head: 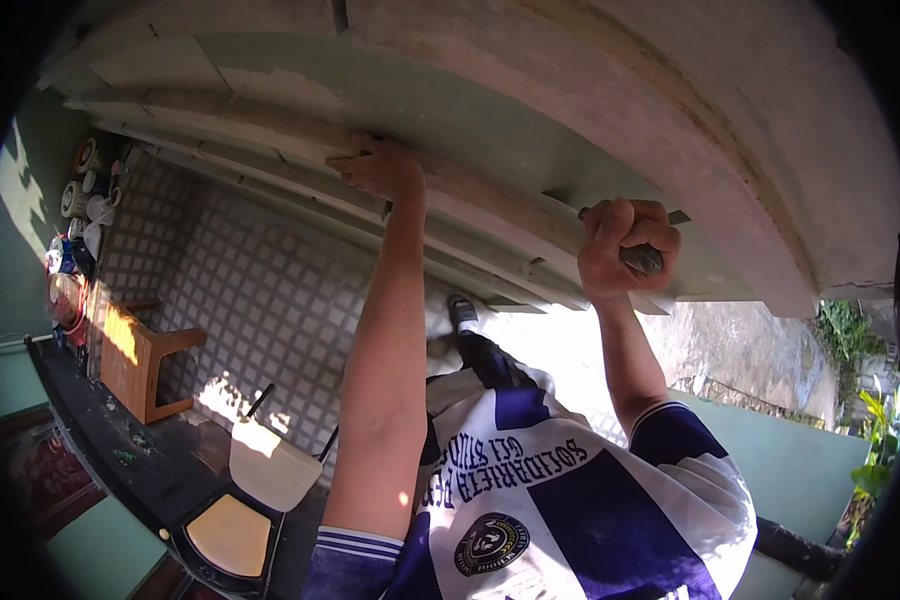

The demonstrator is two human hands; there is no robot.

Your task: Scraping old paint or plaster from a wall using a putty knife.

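Note:
My left hand [382, 171] lies against one of the long pinkish-grey ribs [487, 191] that cross a pale green panel [420, 90]. Its fingers point left and it appears to hold nothing. On the right, my right hand [630, 244] is closed in a fist around the dark, rounded handle [642, 259] of a hand tool, near the same panel. A thin dark flat piece [678, 217] shows beside the knuckles; whether it belongs to the tool, I cannot tell. The fist hides most of the tool. A small dark notch or gap lies left of the fist.
An orange-brown stool [150, 367] stands at the left, near a chair with a cream backrest [270, 465] and tan seat [229, 534]. Fans and bagged items line the left wall. A sandalled foot [463, 311] is below, by the checkered tile floor [270, 262]. Plants are at right.

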